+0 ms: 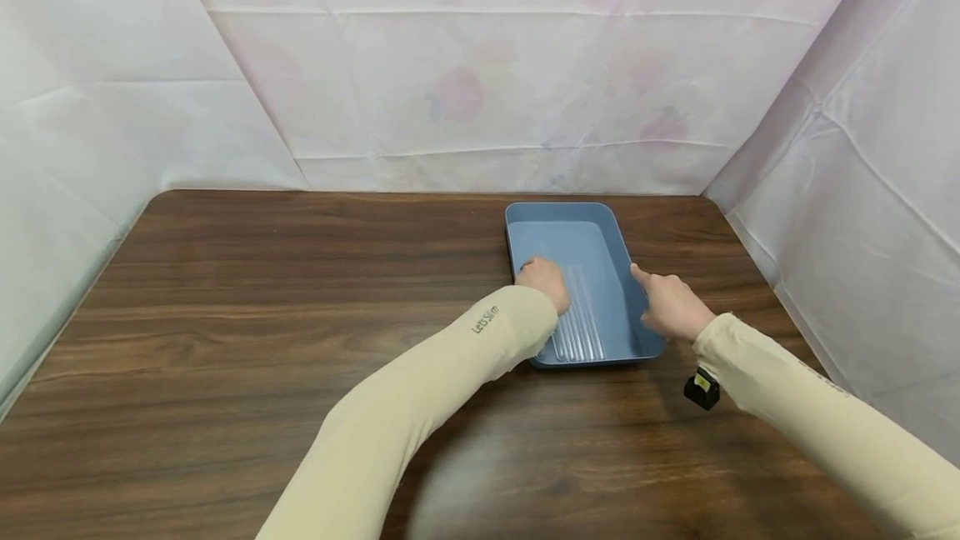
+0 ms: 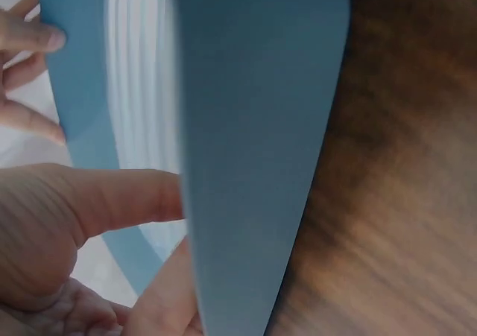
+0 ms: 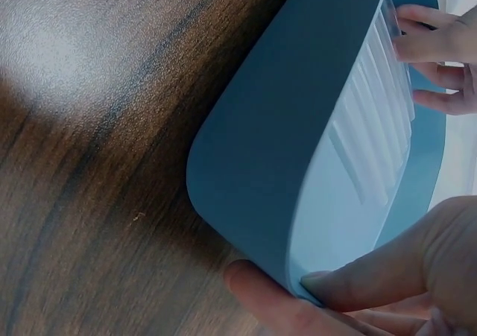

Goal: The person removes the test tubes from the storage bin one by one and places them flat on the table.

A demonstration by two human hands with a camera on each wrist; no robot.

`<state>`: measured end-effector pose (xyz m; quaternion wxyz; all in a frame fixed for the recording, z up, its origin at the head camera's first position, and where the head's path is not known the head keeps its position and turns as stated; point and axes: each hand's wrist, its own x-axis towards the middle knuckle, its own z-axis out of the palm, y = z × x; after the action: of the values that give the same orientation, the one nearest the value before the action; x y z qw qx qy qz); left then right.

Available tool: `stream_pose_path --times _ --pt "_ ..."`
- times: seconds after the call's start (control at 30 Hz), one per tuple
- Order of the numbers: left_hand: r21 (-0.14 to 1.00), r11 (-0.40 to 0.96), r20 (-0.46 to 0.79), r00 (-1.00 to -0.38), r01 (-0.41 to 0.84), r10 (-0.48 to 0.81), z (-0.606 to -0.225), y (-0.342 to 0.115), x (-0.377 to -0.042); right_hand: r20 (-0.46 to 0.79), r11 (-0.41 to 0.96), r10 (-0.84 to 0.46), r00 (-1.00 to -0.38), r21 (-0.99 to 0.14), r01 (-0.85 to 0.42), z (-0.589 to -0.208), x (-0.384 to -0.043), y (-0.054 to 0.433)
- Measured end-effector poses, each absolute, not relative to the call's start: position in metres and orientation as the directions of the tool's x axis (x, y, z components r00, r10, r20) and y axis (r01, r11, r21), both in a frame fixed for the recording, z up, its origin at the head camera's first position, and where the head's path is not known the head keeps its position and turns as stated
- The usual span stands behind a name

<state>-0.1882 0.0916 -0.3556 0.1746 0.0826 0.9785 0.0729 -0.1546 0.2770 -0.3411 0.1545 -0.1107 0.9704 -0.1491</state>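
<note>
A shallow blue tray (image 1: 562,232) sits on the table. Several clear, slender tubes (image 1: 582,333) lie side by side in its near part. My left hand (image 1: 543,280) reaches over the left side, fingers pointing down into the tray by the tubes. In the right wrist view its fingers (image 3: 428,49) look spread at the tubes' edge; whether they touch one is hard to tell. At the tray's right side, my right hand (image 1: 675,308) pinches the wall, thumb inside the rim and a finger outside, as the right wrist view shows.
The dark wood-grain table (image 1: 300,315) extends left of the tray and in front of it. Pale floral cloth (image 1: 465,90) hangs behind the table and along both sides. A small black device (image 1: 702,390) is strapped under my right wrist.
</note>
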Motion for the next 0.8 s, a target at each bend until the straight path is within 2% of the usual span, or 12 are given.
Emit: stream_pose_path --times 0.23,0.5,0.8 --pt "0.166 0.978 -0.365 -0.913 0.127 0.180 -0.356 0.094 -0.187 -0.259 0.931 -0.263 -0.929 -0.319 -0.174 -0.341 -0.156 0.276" --pt "0.223 0.961 -0.359 -0.903 0.163 0.237 -0.351 0.088 -0.183 -0.262 0.935 -0.258 -0.930 -0.311 -0.172 -0.341 -0.155 0.275" --pt "0.413 0.901 -0.334 -0.899 0.130 0.283 -0.345 0.082 -0.173 -0.281 0.936 -0.245 -0.928 -0.319 -0.150 -0.340 -0.154 0.276"
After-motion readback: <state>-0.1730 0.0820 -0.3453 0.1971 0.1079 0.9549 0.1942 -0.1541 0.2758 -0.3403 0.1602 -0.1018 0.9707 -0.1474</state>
